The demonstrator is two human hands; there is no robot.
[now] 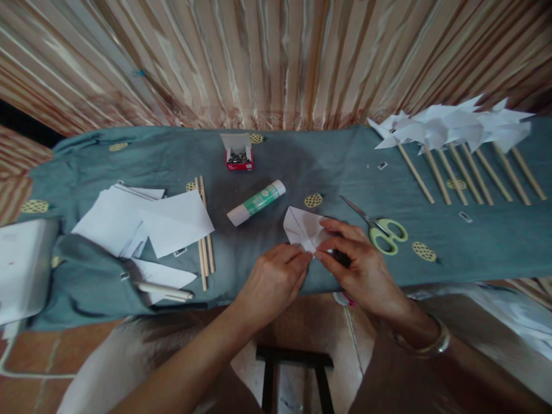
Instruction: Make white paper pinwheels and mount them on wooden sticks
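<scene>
A white paper piece (pixel 302 225) with crease lines lies near the front edge of the cloth-covered table. My left hand (pixel 278 279) pinches its near corner, fingers closed. From the other side, my right hand (pixel 360 259) holds the same paper, thumb and index finger together at the near edge while other fingers rest on its right part. Just beyond the paper is a glue stick (pixel 257 202) with a green label, lying on its side. Scissors (pixel 383 230) with light green handles lie open-bladed right of the paper, close to my right hand.
A red box (pixel 240 165) of small metal pieces stands open at the back. White paper sheets (pixel 176 224) and wooden sticks (pixel 209 247) lie on the left, beside a white device (pixel 26 270). Several paper pinwheels (pixel 457 129) on sticks lie at the right.
</scene>
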